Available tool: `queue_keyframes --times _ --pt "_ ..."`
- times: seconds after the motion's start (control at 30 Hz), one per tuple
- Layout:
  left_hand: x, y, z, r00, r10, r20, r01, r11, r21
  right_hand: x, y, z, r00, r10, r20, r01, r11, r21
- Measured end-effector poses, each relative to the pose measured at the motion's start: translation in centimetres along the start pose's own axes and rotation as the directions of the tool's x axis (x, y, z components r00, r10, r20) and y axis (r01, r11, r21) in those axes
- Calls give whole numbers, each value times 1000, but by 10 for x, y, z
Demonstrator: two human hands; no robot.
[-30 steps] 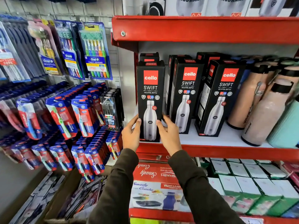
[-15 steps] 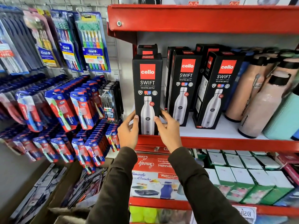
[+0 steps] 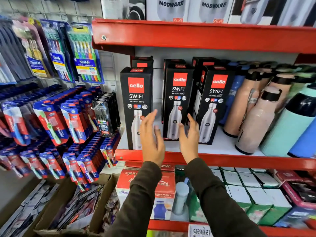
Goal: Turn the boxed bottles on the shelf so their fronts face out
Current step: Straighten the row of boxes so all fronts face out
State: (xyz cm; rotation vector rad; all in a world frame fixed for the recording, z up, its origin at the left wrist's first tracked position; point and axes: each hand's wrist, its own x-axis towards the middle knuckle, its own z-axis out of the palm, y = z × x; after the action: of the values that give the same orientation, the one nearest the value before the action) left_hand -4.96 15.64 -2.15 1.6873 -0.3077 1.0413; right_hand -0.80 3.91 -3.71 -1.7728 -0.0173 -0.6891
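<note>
Three black Cello Swift bottle boxes stand upright on the red-edged shelf (image 3: 239, 162). The left box (image 3: 136, 100) faces out at the shelf's front edge. The middle box (image 3: 177, 93) also shows its front. The right box (image 3: 215, 100) is angled, showing its front and its left side. More black boxes stand behind them. My left hand (image 3: 151, 139) is open in front of the left box's lower right corner, holding nothing. My right hand (image 3: 189, 137) is open in front of the middle box's lower right. Both hands are blurred.
Unboxed bottles (image 3: 253, 120) in beige, teal and blue lean at the shelf's right. Toothbrush packs (image 3: 56, 120) hang on the wall to the left. White Modware boxes (image 3: 172, 9) sit on the shelf above. Boxed goods (image 3: 248, 190) fill the shelf below.
Both hands let go of the left box, which now stands on the shelf facing out. They have shifted right, toward the middle box.
</note>
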Motion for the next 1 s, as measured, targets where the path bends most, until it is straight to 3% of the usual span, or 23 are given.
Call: queue_keyframes --times 0.1,0.2,0.3,0.37,1.0 --pt "4 2 32 990 -29 138 33 999 -32 13 8 -3 997 51 52 -50 998 -29" --pt "13 -6 59 952 -234 197 249 967 -55 23 11 -6 991 91 97 -86 995 -45" --pt "26 -16 75 805 -554 212 579 812 -77 32 14 -10 983 126 133 -117 990 -73" --pt "32 -19 82 708 -668 227 698 712 -81 38 16 -12 977 148 152 -136 987 -89" --pt "10 -17 63 770 -627 116 635 771 -52 14 9 -32 985 107 132 -103 994 -35"
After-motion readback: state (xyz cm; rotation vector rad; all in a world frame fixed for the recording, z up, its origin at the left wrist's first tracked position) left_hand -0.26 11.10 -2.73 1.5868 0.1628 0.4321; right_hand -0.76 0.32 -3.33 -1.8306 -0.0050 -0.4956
